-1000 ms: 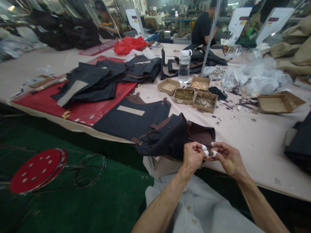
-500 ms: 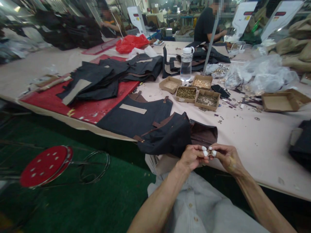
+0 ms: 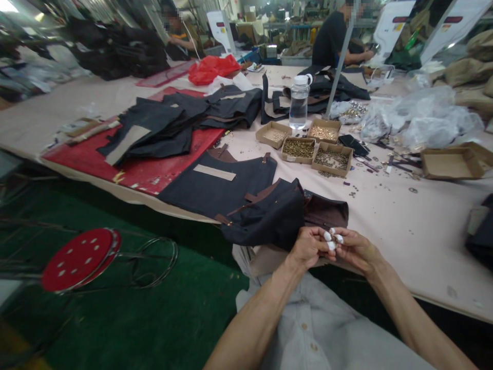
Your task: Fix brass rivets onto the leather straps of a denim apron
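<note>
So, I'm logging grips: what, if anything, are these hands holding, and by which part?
The left hand and right hand together pinch a small brownish piece between white-covered fingertips; they hide too much to tell which part.

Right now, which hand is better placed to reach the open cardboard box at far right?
Likely the right hand: it is nearer the cardboard box, while the left hand is farther off, near the dark cloth. Both hands pinch a small piece.
</note>
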Available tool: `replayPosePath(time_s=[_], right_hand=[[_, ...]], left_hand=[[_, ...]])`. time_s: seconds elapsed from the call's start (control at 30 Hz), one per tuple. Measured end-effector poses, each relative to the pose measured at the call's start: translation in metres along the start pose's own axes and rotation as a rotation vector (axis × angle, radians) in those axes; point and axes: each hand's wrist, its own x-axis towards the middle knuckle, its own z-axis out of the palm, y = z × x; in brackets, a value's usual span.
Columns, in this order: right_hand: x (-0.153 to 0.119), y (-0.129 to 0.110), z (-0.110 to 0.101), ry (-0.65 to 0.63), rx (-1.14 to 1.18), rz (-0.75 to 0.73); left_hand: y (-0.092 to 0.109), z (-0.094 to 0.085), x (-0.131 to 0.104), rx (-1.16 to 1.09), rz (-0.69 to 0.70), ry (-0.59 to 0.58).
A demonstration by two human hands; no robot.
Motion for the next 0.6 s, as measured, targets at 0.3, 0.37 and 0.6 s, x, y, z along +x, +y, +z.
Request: replayPosePath(time_s=[0.3, 0.37, 0.6], right_hand=[[0.004, -0.018, -0.005, -0.015, -0.084, 0.15], [0.002, -0.021, -0.004, 0.011, -0.114, 0.132], [-0.017, -0.03, 0.004, 0.19, -0.469, -0.155]], left_hand=[[-0.003, 0.009, -0.001, 0.082, 0.121, 0.04], [-0.005, 0.008, 0.001, 0.123, 0.158, 0.042], [-0.008, 0.008, 0.003, 0.436, 0.232, 0.094]])
